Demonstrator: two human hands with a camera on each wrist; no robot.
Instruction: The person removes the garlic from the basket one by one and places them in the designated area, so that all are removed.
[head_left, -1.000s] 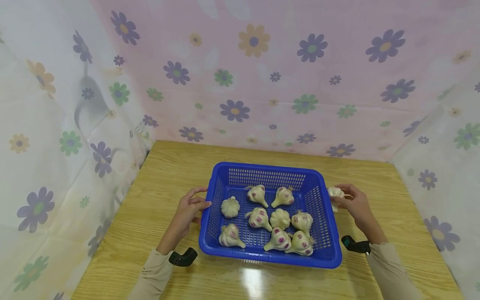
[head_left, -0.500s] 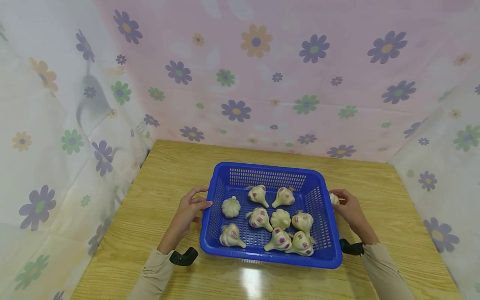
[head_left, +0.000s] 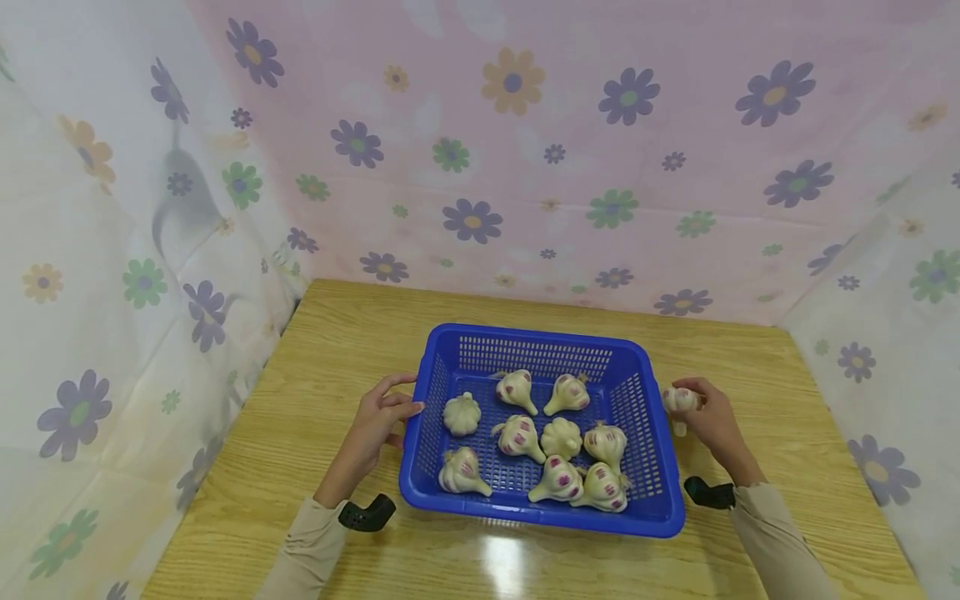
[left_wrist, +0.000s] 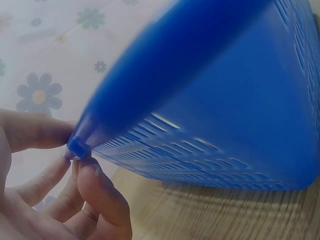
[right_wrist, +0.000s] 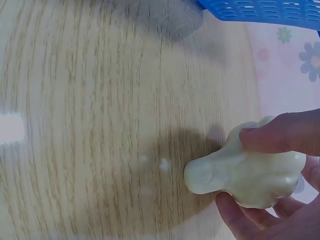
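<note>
Blue basket [head_left: 547,335] and held bulb [head_left: 679,400], each occupying one hand

A floral cloth [head_left: 547,187] is hanging in pink and white panels ahead of the hands and out to both sides, forming a small booth. Inside it the wood-grain tabletop [head_left: 352,333] is spreading beneath both hands, and a bright reflection [head_left: 504,567] is gleaming on it behind and between them. That shine is suggesting a smooth finish, so the basket could be skating if a hand were pushing unevenly.

The blue basket is lying between the hands. The left hand [head_left: 377,421] is pinching the rim nearest to it; with no grip bracing the opposite side, a lift from there would probably be tipping the basket and rolling its contents.

The right hand [head_left: 714,421] is grasping the held bulb between thumb and fingers, just outside the basket wall on that side, the stem pointing backward. Whether it is touching the tabletop I cannot tell. Its rounded, smooth-looking surface could be slipping if that pinch were loosening, and the raised rim could be knocking it.

Nine loose bulbs [head_left: 519,437] are lying inside, between the hands; four are crowding toward the right hand's side, where any jolt would likely be knocking them together.
</note>
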